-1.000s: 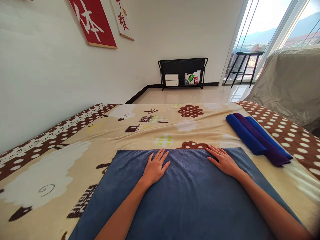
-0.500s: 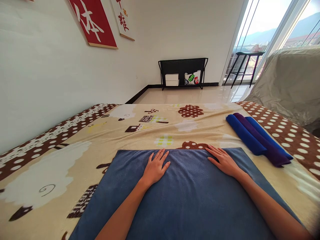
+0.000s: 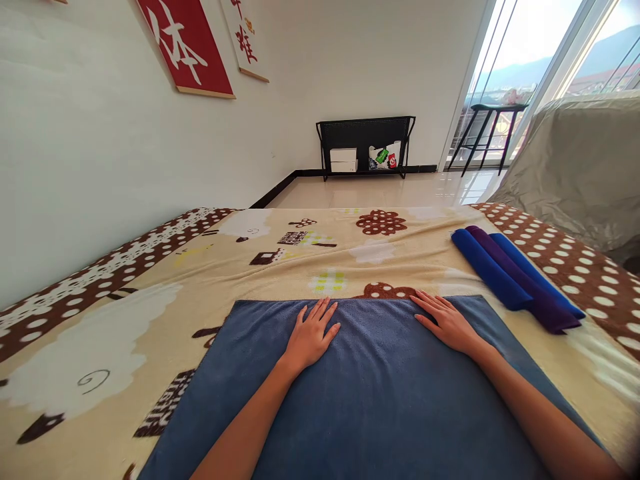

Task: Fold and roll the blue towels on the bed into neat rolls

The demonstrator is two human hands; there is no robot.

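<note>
A grey-blue towel [image 3: 375, 393] lies spread flat on a patterned beige blanket [image 3: 150, 307]. My left hand [image 3: 311, 335] rests palm down on the towel near its far edge, fingers stretched out. My right hand [image 3: 444, 321] lies flat on the same towel further right, fingers also extended, close to the far edge. Neither hand holds anything. To the right, three rolled towels [image 3: 515, 277] lie side by side on the blanket, two blue with a purple one between them.
A white wall with red and white banners [image 3: 187, 43] runs along the left. A black rack [image 3: 367, 145] with boxes stands at the far wall. A covered piece of furniture [image 3: 580, 160] and a dark stool [image 3: 487, 130] are by the window at right.
</note>
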